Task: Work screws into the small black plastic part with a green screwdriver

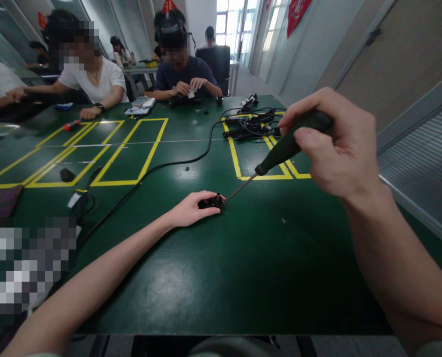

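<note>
My right hand (340,144) is closed round the dark green handle of a screwdriver (280,151), held slanting down to the left. Its thin shaft ends at the right side of a small black part (216,201) with a short upright post. Whether the tip sits in a screw cannot be made out. My left hand (191,209) grips that black part between thumb and fingers, low on the green tabletop. The fingers hide much of the part's left side.
A black cable (179,162) curves across the green table (243,277). Dark parts (256,124) lie in a heap at the back right among yellow tape outlines. Two people sit across the table, one handling a small pale item. A red-and-black object (71,125) lies far left.
</note>
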Demonstrator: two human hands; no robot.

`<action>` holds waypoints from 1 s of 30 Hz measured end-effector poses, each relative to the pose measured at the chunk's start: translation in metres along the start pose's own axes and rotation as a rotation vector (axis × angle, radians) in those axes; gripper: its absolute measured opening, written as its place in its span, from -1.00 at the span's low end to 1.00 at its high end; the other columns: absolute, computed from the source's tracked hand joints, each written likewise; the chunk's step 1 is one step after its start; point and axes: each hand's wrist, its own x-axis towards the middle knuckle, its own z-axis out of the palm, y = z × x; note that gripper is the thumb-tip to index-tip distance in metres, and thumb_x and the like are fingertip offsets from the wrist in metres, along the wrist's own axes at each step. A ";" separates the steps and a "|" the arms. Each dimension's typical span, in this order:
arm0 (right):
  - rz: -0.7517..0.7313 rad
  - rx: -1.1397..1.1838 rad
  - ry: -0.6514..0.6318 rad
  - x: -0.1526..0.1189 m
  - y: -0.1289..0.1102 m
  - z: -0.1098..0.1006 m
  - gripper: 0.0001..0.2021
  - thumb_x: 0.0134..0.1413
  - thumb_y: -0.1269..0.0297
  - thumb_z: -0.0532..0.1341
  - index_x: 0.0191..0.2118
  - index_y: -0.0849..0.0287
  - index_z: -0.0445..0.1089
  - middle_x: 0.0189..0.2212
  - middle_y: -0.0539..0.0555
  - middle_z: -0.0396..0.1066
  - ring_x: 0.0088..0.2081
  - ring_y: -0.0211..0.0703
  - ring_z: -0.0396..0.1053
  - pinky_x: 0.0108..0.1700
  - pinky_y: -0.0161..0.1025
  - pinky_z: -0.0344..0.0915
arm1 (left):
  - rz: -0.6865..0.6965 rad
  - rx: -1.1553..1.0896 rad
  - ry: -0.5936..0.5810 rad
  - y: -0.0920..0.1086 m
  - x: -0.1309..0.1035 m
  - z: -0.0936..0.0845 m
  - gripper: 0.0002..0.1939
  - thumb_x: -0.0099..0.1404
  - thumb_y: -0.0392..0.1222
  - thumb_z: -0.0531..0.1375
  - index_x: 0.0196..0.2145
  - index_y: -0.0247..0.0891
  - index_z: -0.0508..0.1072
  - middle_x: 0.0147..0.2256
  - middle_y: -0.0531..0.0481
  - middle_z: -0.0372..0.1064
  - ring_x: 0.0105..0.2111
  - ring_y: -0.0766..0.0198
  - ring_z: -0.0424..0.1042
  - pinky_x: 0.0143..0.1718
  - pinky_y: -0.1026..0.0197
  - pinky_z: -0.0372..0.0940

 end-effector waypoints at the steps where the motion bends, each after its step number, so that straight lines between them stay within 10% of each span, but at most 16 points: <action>1: 0.003 -0.017 -0.004 0.000 0.000 -0.001 -0.80 0.35 0.20 0.11 -0.27 0.14 0.38 -0.39 -0.05 0.39 -0.38 -0.37 0.33 -0.31 -0.30 0.28 | -0.001 0.004 0.001 0.000 0.000 0.000 -0.62 0.37 -0.06 0.35 0.07 -0.28 0.60 0.03 -0.15 0.61 0.01 0.07 0.57 0.15 0.02 0.39; 18: 0.056 -0.029 -0.007 0.000 -0.006 -0.003 -0.93 0.26 0.25 0.23 -0.22 0.10 0.43 -0.35 -0.08 0.41 -0.36 -0.36 0.32 -0.27 -0.28 0.28 | -0.004 -0.010 -0.002 0.003 0.000 0.000 -0.62 0.37 -0.04 0.35 0.06 -0.28 0.61 0.04 -0.17 0.61 0.04 0.05 0.55 0.17 0.00 0.38; 25: 0.081 0.012 -0.002 0.000 -0.009 -0.002 -0.69 0.37 0.05 0.12 -0.34 0.11 0.41 -0.50 -0.08 0.34 -0.49 -0.37 0.22 -0.43 -0.30 0.15 | -0.004 -0.001 0.006 0.002 -0.001 0.000 -0.62 0.38 -0.05 0.35 0.07 -0.27 0.61 0.04 -0.16 0.61 0.03 0.05 0.56 0.17 0.00 0.39; 30: 0.086 0.026 0.053 0.000 -0.007 -0.001 -0.92 0.18 0.29 0.22 -0.21 0.10 0.43 -0.39 -0.08 0.41 -0.42 -0.34 0.32 -0.35 -0.27 0.28 | 0.005 0.028 -0.010 0.002 0.000 0.000 -0.62 0.40 -0.05 0.33 0.08 -0.28 0.59 0.05 -0.17 0.60 0.04 0.05 0.56 0.16 0.00 0.39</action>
